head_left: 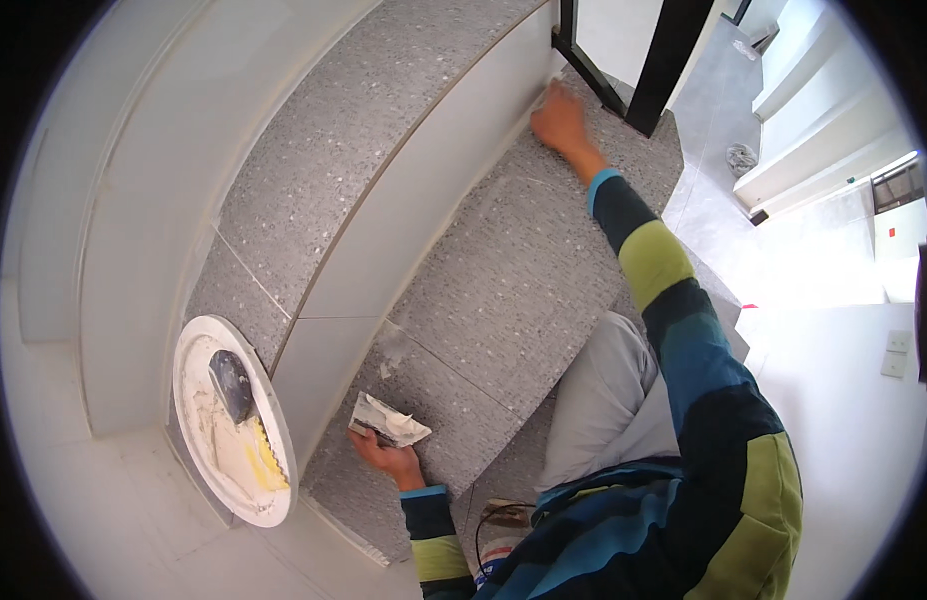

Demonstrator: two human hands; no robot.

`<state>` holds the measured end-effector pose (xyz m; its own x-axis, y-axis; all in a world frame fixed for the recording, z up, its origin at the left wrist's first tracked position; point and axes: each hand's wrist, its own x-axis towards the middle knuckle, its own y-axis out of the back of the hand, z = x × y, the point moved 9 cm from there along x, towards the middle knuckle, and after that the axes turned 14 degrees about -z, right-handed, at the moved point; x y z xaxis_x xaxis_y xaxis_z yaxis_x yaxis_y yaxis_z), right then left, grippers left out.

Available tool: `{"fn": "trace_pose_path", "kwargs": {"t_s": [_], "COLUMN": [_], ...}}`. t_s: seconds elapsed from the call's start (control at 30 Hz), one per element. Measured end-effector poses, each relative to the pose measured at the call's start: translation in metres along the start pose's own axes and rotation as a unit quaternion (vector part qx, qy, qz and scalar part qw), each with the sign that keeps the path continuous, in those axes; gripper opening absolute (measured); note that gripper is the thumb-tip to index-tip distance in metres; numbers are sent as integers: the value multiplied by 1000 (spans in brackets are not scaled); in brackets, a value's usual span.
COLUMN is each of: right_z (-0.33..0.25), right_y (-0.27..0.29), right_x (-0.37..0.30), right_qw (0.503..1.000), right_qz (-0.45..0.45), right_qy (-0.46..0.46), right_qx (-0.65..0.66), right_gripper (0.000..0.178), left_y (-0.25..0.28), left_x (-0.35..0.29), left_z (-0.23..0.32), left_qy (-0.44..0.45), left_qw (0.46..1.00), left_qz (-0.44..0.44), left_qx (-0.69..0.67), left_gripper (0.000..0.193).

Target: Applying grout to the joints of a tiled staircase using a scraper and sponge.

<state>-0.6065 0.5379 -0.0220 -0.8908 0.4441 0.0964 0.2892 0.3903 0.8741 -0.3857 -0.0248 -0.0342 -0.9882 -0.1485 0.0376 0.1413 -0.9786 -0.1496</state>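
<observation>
My left hand (pixel 391 458) is closed around a flat rectangular plate (pixel 376 417), which carries a lump of white paste (pixel 395 422). It is held low over the grey speckled step (pixel 483 290). Reaching far ahead, my right hand (pixel 560 122) has its fingers bent against the seam where the step meets the pale riser (pixel 423 180). Whatever those fingers hold, if anything, is too small to make out. Just right of it stands a black metal frame (pixel 643 105). Along the riser's foot runs a pale line of filler.
On the upper step at left rests a round white bucket or lid (pixel 183 400) smeared with paste, holding a dark grey block-like tool (pixel 229 386) and a yellow notched scraper (pixel 267 455). White walls curve along the left. Bright floor lies below at right, with a wall switch (pixel 894 353).
</observation>
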Motion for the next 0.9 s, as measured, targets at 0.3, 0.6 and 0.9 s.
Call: {"fn": "trace_pose_path", "kwargs": {"t_s": [0.3, 0.6, 0.9], "right_z": [22, -10, -124], "right_y": [15, -2, -46], "right_x": [13, -10, -152], "right_qw": [992, 996, 972], "right_qz": [42, -28, -118], "right_qy": [-5, 16, 202], "right_qx": [120, 85, 26], "right_gripper": [73, 74, 69], "left_y": [9, 3, -17], "left_x": [1, 2, 8], "left_z": [-5, 9, 7], "left_qy": [-7, -21, -13], "left_qw": [999, 1000, 999], "left_qz": [-51, 3, -51], "left_qx": [-10, 1, -9], "left_gripper": [49, 43, 45]}}
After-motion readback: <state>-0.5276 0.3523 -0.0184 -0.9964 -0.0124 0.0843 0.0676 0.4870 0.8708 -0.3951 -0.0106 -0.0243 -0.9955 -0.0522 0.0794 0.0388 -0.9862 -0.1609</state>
